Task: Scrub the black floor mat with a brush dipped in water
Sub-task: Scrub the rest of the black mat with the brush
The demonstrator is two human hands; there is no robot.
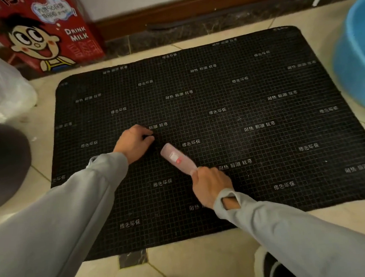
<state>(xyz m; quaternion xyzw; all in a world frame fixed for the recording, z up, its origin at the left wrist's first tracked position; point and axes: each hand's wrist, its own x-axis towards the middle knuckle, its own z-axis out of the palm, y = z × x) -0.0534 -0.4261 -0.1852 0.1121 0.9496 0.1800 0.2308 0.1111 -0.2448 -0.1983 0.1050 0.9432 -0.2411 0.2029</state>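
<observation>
Head view showed my right hand [211, 185] fingers wrapped around the light, stiff brush [176, 158] handle, while left hand [133, 142] fingers, curled, pinned the thin, floppy black floor mat [262, 110].

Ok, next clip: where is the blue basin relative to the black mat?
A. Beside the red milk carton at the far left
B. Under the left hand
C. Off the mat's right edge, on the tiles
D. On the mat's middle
C: the blue basin sits on the tiled floor past the right edge of the black mat, away from the red milk carton and both hands.
</observation>
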